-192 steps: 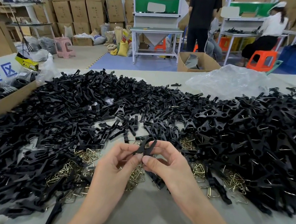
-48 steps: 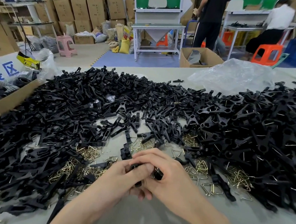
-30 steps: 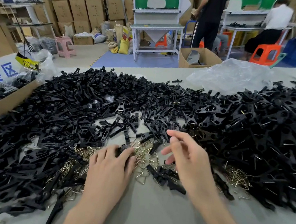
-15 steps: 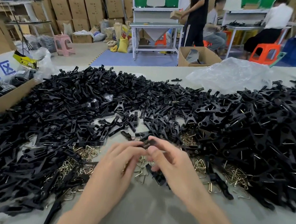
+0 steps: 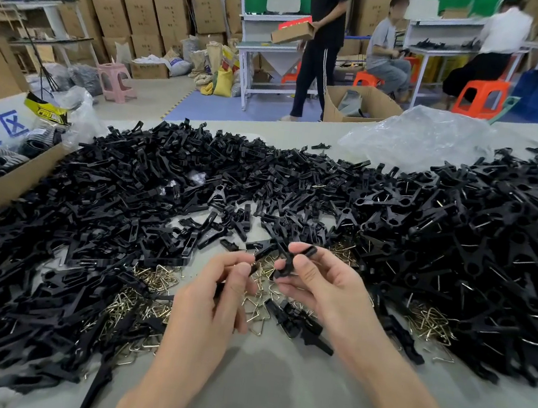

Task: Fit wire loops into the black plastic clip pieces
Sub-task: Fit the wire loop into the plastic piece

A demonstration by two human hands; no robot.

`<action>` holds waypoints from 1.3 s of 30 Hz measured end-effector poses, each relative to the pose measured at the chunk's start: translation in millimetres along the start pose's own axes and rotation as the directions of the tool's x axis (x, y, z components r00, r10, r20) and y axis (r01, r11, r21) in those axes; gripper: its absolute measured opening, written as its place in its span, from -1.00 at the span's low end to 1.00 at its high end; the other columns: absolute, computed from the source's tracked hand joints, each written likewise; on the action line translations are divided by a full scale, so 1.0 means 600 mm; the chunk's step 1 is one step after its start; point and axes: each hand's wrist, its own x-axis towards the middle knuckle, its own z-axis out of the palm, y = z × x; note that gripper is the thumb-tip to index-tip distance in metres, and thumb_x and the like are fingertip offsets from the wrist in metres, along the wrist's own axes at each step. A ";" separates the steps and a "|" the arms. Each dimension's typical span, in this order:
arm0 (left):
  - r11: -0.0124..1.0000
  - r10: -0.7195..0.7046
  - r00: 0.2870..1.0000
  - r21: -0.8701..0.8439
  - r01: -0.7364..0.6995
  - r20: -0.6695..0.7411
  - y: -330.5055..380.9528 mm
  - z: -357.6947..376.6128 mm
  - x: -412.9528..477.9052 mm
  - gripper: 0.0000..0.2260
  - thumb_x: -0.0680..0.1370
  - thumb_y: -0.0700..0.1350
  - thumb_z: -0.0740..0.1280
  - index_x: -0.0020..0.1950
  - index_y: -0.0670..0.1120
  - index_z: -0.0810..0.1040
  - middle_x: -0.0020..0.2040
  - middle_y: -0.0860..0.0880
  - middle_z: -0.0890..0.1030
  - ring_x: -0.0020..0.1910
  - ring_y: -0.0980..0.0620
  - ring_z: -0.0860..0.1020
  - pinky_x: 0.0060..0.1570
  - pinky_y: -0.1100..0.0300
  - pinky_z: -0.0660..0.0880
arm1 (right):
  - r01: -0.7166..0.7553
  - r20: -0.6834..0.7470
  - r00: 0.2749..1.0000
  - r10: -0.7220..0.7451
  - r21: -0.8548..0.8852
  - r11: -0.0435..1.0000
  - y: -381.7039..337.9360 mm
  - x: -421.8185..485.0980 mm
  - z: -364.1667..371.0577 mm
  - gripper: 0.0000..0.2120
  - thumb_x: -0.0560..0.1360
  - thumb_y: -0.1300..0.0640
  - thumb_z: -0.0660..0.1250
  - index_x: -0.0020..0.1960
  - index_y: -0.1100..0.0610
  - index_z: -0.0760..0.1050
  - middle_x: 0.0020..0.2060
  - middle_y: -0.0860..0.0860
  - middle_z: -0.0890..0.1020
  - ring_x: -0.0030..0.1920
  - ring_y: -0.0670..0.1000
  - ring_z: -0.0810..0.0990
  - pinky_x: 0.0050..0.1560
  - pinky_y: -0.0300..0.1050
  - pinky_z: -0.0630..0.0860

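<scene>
Right hand (image 5: 321, 289): raised above the table (image 5: 269, 395), thumb and forefinger closed on one black clip piece (image 5: 296, 257). The piece stands roughly upright. Its upper end sticks out past the fingertips and its lower end hangs in front of the palm. The other fingers are loosely curled beneath and do not touch it.

Left hand (image 5: 214, 299): just beside the right, not touching it, fingers curled inward. Thumb and forefinger pinch a small dark part (image 5: 254, 266) of which only a tip shows, so I cannot tell whether it is a clip half or a loop. It lies close to the held clip piece, with a narrow gap between them.

Brass-coloured wire loops (image 5: 156, 279) lie loose on the table under the hands and to either side. A heap of black clip pieces (image 5: 460, 249) curves round behind them, left to right.
</scene>
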 end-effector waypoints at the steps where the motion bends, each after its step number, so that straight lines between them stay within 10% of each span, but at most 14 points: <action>1: 1.000 -0.009 1.000 -0.013 0.009 -0.007 0.002 0.000 -0.001 -0.81 0.59 0.20 0.14 0.06 0.28 0.53 -0.24 0.08 0.63 -0.50 0.09 0.51 -0.45 0.30 0.44 | -0.002 0.014 1.000 0.002 -0.026 1.000 0.002 0.000 0.001 -0.84 0.62 0.27 0.28 0.16 0.17 0.59 -0.03 0.17 0.73 -0.07 0.05 0.72 -0.03 -0.21 0.63; 5: 0.988 -0.089 0.995 -0.132 0.084 -0.034 0.002 0.003 0.001 -0.80 0.64 0.13 0.11 0.07 0.24 0.53 -0.35 0.11 0.49 -0.41 0.14 0.44 -0.43 0.31 0.40 | 0.004 0.058 0.998 0.003 -0.121 0.993 0.004 -0.004 0.005 -0.79 0.61 0.30 0.31 0.20 0.14 0.61 0.01 0.10 0.73 -0.03 -0.01 0.71 0.05 -0.23 0.62; 14: 0.941 -0.147 0.987 -0.296 0.161 0.069 0.005 -0.001 0.011 -0.72 0.62 -0.25 0.31 0.22 0.09 0.59 0.13 0.08 0.70 0.16 0.16 0.64 0.07 0.40 0.51 | -0.002 0.123 0.992 0.027 -0.195 0.981 -0.002 -0.009 0.014 -0.78 0.57 0.28 0.38 0.17 0.10 0.66 0.04 0.08 0.74 0.05 0.04 0.72 0.05 -0.25 0.61; 31: 0.909 -0.169 0.983 -0.373 0.183 0.069 0.003 0.007 0.007 -0.81 0.45 -0.05 0.42 0.01 -0.09 0.62 -0.11 0.02 0.73 -0.19 0.19 0.64 -0.15 0.40 0.51 | 0.093 0.160 0.986 -0.043 -0.314 0.945 -0.001 -0.015 0.027 -0.62 0.53 0.26 0.45 -0.05 -0.26 0.70 -0.13 -0.11 0.75 -0.07 -0.15 0.71 -0.03 -0.30 0.60; 39: 0.981 -0.089 0.996 -0.170 0.093 0.032 0.005 0.015 -0.002 -0.83 0.62 -0.16 0.33 0.06 0.08 0.66 -0.06 0.13 0.73 -0.14 0.24 0.65 -0.12 0.41 0.51 | 0.093 0.097 0.993 -0.069 -0.264 0.960 0.003 -0.012 0.024 -0.79 0.50 0.30 0.46 -0.02 0.00 0.72 -0.09 0.03 0.76 -0.10 -0.06 0.71 -0.05 -0.25 0.62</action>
